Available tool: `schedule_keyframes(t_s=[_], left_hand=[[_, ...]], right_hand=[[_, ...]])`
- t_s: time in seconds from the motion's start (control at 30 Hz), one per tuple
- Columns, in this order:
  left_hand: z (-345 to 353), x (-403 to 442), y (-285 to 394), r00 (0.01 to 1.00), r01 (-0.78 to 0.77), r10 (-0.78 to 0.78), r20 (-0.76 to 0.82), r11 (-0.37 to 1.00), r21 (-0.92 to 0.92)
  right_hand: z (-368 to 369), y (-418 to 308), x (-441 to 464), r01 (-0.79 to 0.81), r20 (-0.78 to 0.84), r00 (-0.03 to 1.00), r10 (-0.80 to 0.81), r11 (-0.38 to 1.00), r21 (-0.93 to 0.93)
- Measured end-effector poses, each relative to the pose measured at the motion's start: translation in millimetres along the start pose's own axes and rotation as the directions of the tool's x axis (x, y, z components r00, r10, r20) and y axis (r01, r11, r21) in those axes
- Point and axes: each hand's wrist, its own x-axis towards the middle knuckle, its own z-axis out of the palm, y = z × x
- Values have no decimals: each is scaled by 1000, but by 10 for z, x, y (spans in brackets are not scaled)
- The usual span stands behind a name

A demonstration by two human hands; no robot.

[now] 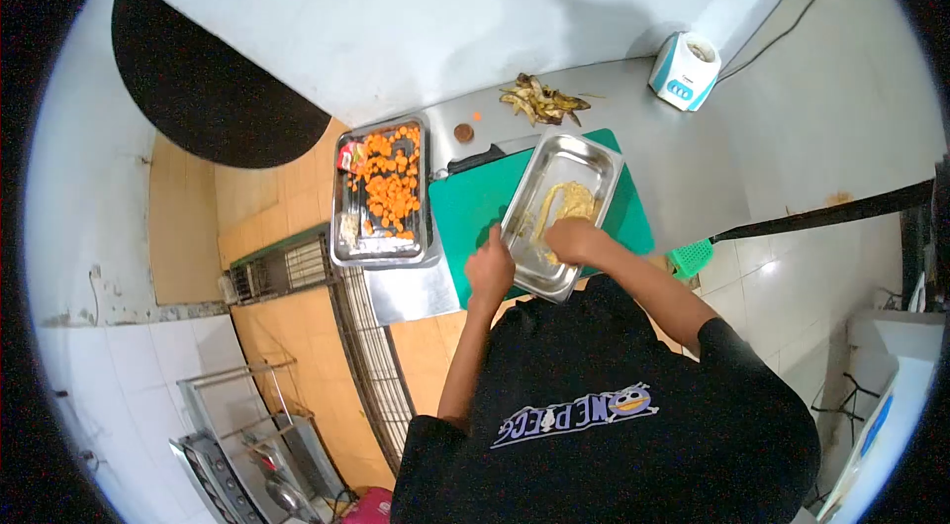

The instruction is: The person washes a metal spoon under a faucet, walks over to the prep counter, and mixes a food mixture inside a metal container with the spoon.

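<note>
A rectangular steel pan (532,190) lies at a slant on the green cutting board (470,212). Yellowish mash (574,199), perhaps banana, is spread over the pan's bottom. My left hand (491,269) is closed at the pan's left rim, thumb pointing up along it. Inside the pan, my right hand (574,242) is closed low over the mash; whatever its fingers hold is hidden beneath it. Behind the pan, a dark-handled knife (475,161) lies at the board's far edge.
At left, a steel tray (338,232) holds chopped carrots (391,192) and a red packet (351,158). Darkened banana peels (542,100) lie by the wall, near a small brown round object (463,133). A white-and-blue blender base (686,72) stands at the back right; its cord runs right.
</note>
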Motion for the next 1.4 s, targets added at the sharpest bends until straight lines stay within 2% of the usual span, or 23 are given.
schedule_keyframes(t_s=[0.13, 0.2, 0.33, 0.4, 0.43, 0.5, 0.63, 0.67, 0.7, 0.73, 0.8, 0.87, 0.9, 0.97, 1.0, 1.07, 1.1, 1.17, 1.2, 1.27, 1.3, 1.33, 1.4], left_hand=[[-2, -58, -53, 991, 87, -88, 101, 996, 11], [27, -88, -66, 986, 118, -116, 120, 993, -9], [37, -51, -58, 987, 113, -107, 122, 992, -48], [70, -50, -51, 986, 119, -110, 125, 990, -70], [95, -38, -52, 989, 118, -112, 101, 991, -56], [108, -17, -43, 990, 120, -116, 75, 992, -45], [116, 14, -47, 996, 84, -83, 19, 993, -82], [119, 42, -52, 998, 59, -57, 18, 994, -93], [123, 56, -39, 998, 69, -70, -7, 991, -111], [110, 70, -31, 997, 74, -76, -13, 990, -119], [121, 96, -21, 992, 123, -120, 43, 990, -68], [106, 98, -2, 992, 123, -122, 16, 989, -76], [77, 79, 21, 993, 121, -122, -6, 990, -74], [5, 83, 83, 990, 139, -140, -5, 987, -80], [-2, 92, 96, 988, 155, -156, 0, 985, -81], [77, 104, 20, 990, 128, -135, -43, 982, -142], [99, 97, 3, 991, 88, -107, -84, 977, -196], [100, 87, -3, 991, 93, -110, -73, 975, -199], [84, 102, -8, 993, 85, -100, -66, 976, -199], [66, 114, 4, 993, 92, -106, -58, 975, -204], [72, 118, 1, 993, 98, -110, -44, 973, -208], [75, 116, -5, 992, 97, -110, -54, 974, -204], [72, 133, -14, 995, 84, -95, -43, 974, -209]], right_hand=[[-206, 126, -40, -26, 78, 997, 18, 995, 99], [-107, 352, 88, -130, -261, 949, 178, 973, 190], [160, 380, 243, -274, -395, 858, 329, 943, 191], [261, 121, 198, -134, -204, 969, 141, 990, 49], [213, 88, 176, -134, -201, 969, 141, 990, 46], [-89, -29, -6, 39, 148, 988, -51, 996, 82], [-177, 323, 187, 26, 224, 973, -48, 995, 98], [-192, 426, 222, -53, 24, 998, 51, 994, 96], [-208, 470, 234, -130, -180, 972, 148, 985, 109], [-94, 463, 311, -128, -177, 974, 144, 987, 98], [364, 391, 487, -170, -325, 931, 168, 985, 23], [160, 196, 263, -111, -286, 955, 83, 990, -85], [45, 140, 186, -14, -83, 997, 9, 998, -62], [-53, 197, 234, 112, 286, 950, -123, 992, 54], [-80, 299, 285, 117, 291, 949, -125, 992, 45], [-95, 509, 306, 110, 111, 987, -119, 991, 81], [-96, 601, 330, 117, 120, 985, -126, 990, 77], [-77, 724, 398, -88, -151, 985, 79, 994, -59], [5, 741, 468, -82, -153, 986, 72, 995, -63], [156, 730, 572, -108, -305, 947, 99, 994, -11], [161, 605, 505, -54, -365, 930, 52, 999, 5], [176, 493, 458, -48, -373, 927, 46, 999, 2], [215, 348, 429, -34, -259, 966, 10, 995, -90]])
